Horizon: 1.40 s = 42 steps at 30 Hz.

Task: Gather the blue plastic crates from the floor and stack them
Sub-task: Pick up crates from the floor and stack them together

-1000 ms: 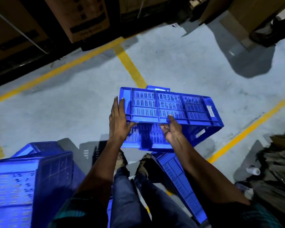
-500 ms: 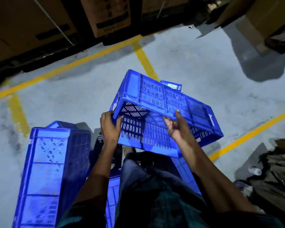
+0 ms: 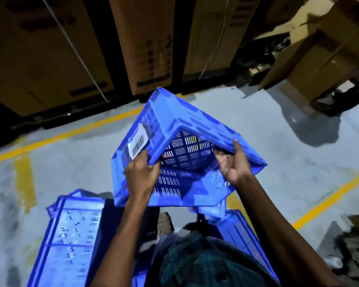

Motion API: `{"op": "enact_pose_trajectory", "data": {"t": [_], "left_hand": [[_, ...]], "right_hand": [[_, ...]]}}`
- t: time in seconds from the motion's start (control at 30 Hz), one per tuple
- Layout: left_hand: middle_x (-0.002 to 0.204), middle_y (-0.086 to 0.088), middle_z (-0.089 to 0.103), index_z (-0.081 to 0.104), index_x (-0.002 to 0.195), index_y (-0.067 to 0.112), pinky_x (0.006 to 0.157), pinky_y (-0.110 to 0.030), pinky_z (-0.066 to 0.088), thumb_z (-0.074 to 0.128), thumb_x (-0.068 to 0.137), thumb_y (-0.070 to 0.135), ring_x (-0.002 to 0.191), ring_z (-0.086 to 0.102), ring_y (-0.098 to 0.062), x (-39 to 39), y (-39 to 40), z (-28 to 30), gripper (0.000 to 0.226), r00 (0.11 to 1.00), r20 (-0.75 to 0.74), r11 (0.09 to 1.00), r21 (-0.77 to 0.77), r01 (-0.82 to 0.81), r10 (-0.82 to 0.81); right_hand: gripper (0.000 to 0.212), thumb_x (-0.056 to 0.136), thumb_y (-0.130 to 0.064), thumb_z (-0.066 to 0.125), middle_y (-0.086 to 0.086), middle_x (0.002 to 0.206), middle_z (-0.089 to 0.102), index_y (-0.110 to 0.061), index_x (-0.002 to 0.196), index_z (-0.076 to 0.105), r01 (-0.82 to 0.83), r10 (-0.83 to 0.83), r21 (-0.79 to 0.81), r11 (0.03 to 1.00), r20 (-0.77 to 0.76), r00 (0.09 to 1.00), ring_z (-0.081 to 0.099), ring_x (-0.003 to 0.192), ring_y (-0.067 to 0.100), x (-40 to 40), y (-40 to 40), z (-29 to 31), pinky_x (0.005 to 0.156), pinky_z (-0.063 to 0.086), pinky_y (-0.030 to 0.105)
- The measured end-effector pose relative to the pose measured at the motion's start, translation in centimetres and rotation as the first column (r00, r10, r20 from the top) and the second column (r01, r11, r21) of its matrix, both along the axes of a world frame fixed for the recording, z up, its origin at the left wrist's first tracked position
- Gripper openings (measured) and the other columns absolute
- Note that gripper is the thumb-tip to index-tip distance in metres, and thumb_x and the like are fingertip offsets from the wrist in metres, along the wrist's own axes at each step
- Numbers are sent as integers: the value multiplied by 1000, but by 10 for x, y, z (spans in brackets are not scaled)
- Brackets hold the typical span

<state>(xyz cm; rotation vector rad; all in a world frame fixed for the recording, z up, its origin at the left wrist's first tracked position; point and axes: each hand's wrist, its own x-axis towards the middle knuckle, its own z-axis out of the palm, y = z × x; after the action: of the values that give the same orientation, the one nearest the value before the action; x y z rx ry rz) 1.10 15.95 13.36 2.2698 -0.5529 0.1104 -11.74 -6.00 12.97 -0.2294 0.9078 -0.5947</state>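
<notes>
I hold a blue slotted plastic crate (image 3: 174, 123) in the air at chest height, tilted with its open mouth turned toward me. A white barcode label sits on its left wall. My left hand (image 3: 142, 172) grips the near left rim. My right hand (image 3: 232, 164) grips the right rim, thumb over the edge. Below on the floor, a tall blue crate stack (image 3: 71, 241) stands at my left. Another blue crate (image 3: 240, 239) lies tilted on the floor at my right, partly hidden by my arm and body.
Large brown cardboard boxes (image 3: 149, 42) line the far side, with more boxes (image 3: 323, 50) at the top right. Yellow lines (image 3: 25, 179) mark the grey concrete floor. Dark clutter (image 3: 352, 251) lies at the right edge. My shoe (image 3: 165, 223) shows between the crates.
The held crate has risen and tipped further, its open side now facing me and the label wall turned left. The view has tilted up toward the boxes.
</notes>
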Motion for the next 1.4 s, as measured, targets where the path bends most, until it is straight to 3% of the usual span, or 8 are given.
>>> {"op": "enact_pose_trajectory", "data": {"t": [0.2, 0.47, 0.6, 0.73, 1.03, 1.17, 1.3, 1.4], "left_hand": [[59, -13, 63, 55, 69, 11, 50, -31, 32, 76, 75, 27, 55, 60, -34, 32, 11, 59, 27, 999, 44, 992, 127, -10, 4], [58, -7, 59, 61, 73, 15, 49, -27, 22, 66, 85, 56, 52, 48, -27, 60, 38, 111, 42, 981, 103, 983, 67, -171, 163], [52, 8, 41, 50, 68, 23, 45, -27, 18, 63, 84, 59, 45, 35, -13, 68, 39, 127, 42, 970, 28, 969, 39, -244, 243], [47, 7, 37, 38, 55, 25, 44, -29, 18, 65, 83, 59, 44, 34, -12, 79, 33, 143, 51, 940, 25, 938, 55, -342, 341], [65, -22, 58, 38, 56, 19, 57, -33, 25, 61, 80, 64, 69, 56, -41, 125, 23, 120, 56, 845, 84, 847, 15, -531, 528], [70, -30, 56, 58, 66, 9, 57, -33, 25, 62, 81, 61, 72, 58, -46, 163, 36, 85, 55, 771, 18, 771, -10, -637, 637], [63, -26, 52, 67, 72, 7, 56, -33, 29, 63, 82, 58, 77, 64, -42, 211, 44, 60, 52, 716, -77, 715, -48, -698, 694], [56, -14, 49, 71, 78, 7, 55, -35, 36, 63, 83, 57, 70, 63, -39, 247, 46, 47, 50, 706, -122, 704, -64, -707, 698]], "right_hand": [[60, 99, -59, 23, 15, 108, 61, -8, 123, 44, -137, 121, -84, 987, -175, 977, 74, 69, 30, 13, 2, -15, 63, 61, 35], [25, 101, -28, 47, 11, 83, 58, -11, 83, 48, -200, 141, -55, 978, -532, 835, 61, 51, 26, 32, 29, -61, 36, 48, 20], [14, 96, -20, 57, 6, 74, 53, -11, 86, 52, -337, 231, -55, 940, -625, 746, 53, 52, 18, 50, 26, -73, 44, 44, 26], [32, 90, -24, 64, 5, 80, 62, -9, 118, 60, -468, 363, 0, 884, -633, 684, 58, 68, 22, 74, 4, -90, 58, 52, 34], [14, 94, -18, 59, 6, 78, 54, -14, 81, 53, -583, 450, -30, 812, -603, 658, 53, 63, 19, 159, -52, -119, 63, 51, 35], [17, 95, -6, 56, -2, 49, 59, -14, 80, 56, -605, 446, -100, 790, -583, 679, 53, 43, 12, 186, -87, -136, 46, 48, 24], [14, 91, -7, 63, 0, 61, 64, -15, 82, 57, -597, 387, -211, 774, -589, 710, 58, 43, 7, 228, -109, -138, 58, 53, 33], [17, 90, -11, 66, -9, 47, 58, -14, 75, 57, -579, 350, -258, 774, -587, 730, 51, 40, 6, 267, -109, -128, 53, 50, 27]]}}
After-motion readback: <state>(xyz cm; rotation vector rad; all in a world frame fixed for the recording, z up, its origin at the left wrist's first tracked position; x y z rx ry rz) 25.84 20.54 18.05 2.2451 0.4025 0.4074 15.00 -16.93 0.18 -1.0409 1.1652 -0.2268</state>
